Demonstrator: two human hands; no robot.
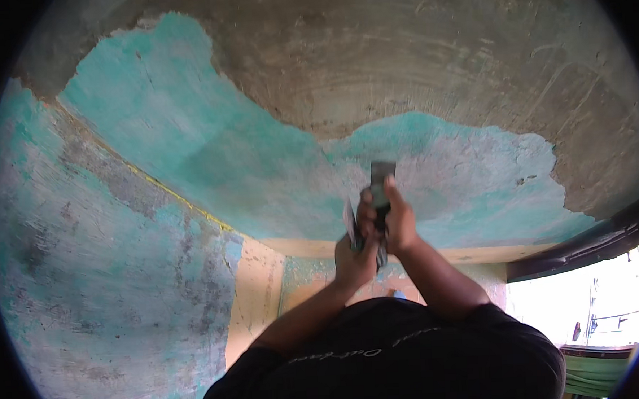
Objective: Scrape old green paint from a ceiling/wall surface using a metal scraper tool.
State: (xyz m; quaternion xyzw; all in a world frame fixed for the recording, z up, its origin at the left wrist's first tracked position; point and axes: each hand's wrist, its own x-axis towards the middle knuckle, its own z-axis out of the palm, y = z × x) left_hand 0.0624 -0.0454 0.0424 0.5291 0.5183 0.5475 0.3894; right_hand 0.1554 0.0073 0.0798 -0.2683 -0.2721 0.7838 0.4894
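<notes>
My right hand (401, 220) is closed round a scraper (383, 171). Its dark, flat, square-ended blade points up toward the turquoise-painted surface (259, 152), and my thumb lies along it. Just below and to the left, my left hand (357, 261) grips a second flat tool (349, 218) with a thin pale blade, which looks like another scraper seen nearly edge-on. Both hands are close together, in front of my chest, and slightly blurred. Whether either blade touches the painted surface, I cannot tell.
Bare grey-brown plaster (398, 51) borders the turquoise paint along a ragged edge. A worn bluish wall (121, 282) meets it at the left along a yellow line (178, 199). At the right are a dark beam (578, 247), a bright opening (578, 305) and green cloth (596, 374).
</notes>
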